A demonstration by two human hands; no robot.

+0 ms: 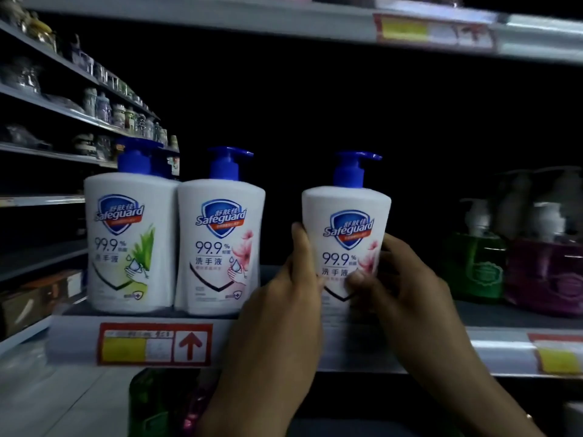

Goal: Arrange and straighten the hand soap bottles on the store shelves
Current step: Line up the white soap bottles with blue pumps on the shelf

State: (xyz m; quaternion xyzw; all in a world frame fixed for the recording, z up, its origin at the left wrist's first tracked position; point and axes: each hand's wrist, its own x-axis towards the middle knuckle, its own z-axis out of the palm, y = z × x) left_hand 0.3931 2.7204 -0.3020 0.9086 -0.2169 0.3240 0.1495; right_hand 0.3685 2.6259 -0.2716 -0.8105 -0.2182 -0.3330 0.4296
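Three white Safeguard hand soap bottles with blue pumps stand at the shelf's front. The green-label bottle (127, 244) is at the left, touching a pink-label bottle (220, 247) beside it. A second pink-label bottle (345, 234) stands apart to the right, upright, label facing me. My left hand (284, 298) grips its left side and my right hand (400, 288) grips its lower right, thumb across the label. Its base is hidden behind my hands.
The shelf edge (284, 345) carries a red and yellow price tag (154, 343). Dim green (473, 266) and purple (545, 275) pump bottles stand at the right. The shelf's back is dark. Another shelf (315, 26) runs overhead. More bottles (157, 402) sit below.
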